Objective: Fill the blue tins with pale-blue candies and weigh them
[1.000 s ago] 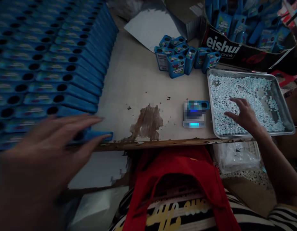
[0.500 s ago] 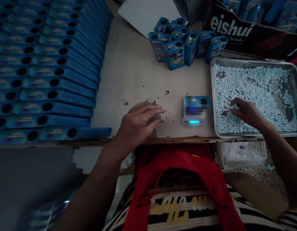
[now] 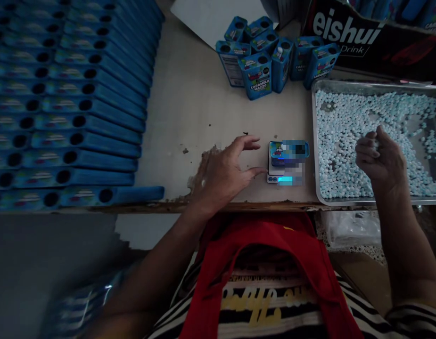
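The left hand (image 3: 226, 172) is hovering with thumb and fingers parted, grasping nothing, just left of a small scale (image 3: 273, 179). A blue container (image 3: 277, 150) is lying on it, pixelation masking its right part. The right hand (image 3: 382, 160) is clenching above the metal tray (image 3: 348, 202), its fingers hiding any pale pieces (image 3: 340, 141). On the far worktop (image 3: 178, 108), a standing container (image 3: 258, 77) is reading "CARAMELO MACIZO"; the cut-off black carton (image 3: 390, 42), far right, is showing "eishui" and "Drink".

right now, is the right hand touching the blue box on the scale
Apart: the head view shows the metal tray rim between the right hand and the blue box.
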`<action>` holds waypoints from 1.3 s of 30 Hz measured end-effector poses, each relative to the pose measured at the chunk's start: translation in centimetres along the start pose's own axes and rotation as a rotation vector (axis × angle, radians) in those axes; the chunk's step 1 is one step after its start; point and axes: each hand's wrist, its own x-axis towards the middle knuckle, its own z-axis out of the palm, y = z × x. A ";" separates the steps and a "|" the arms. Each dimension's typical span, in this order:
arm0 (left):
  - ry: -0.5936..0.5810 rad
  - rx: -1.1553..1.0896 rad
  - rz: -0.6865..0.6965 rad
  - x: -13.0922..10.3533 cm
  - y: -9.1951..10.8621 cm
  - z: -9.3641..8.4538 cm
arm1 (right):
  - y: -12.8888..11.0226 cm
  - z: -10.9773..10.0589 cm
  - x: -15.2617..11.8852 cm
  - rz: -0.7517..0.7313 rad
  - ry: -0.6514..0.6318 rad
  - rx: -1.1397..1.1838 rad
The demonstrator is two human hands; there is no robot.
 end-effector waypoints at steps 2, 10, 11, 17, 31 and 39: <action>0.004 -0.012 0.004 0.0 0.4 0.3 | -0.1 1.0 1.1 -0.072 0.043 -0.072; 0.085 -0.095 0.098 1.2 2.2 0.1 | -1.9 3.0 1.2 0.095 -0.091 0.164; 0.099 -0.090 0.120 1.7 2.3 0.0 | -2.0 3.2 1.0 0.106 -0.122 0.207; -0.059 -0.049 0.280 5.3 3.2 -1.2 | -2.4 4.8 0.3 0.096 -0.136 0.294; -0.056 0.026 0.309 5.8 5.0 -0.7 | -11.0 9.9 -2.6 0.086 -0.340 0.485; 0.102 0.028 0.239 2.9 2.1 -3.7 | -12.5 10.6 -1.0 0.211 -0.374 0.531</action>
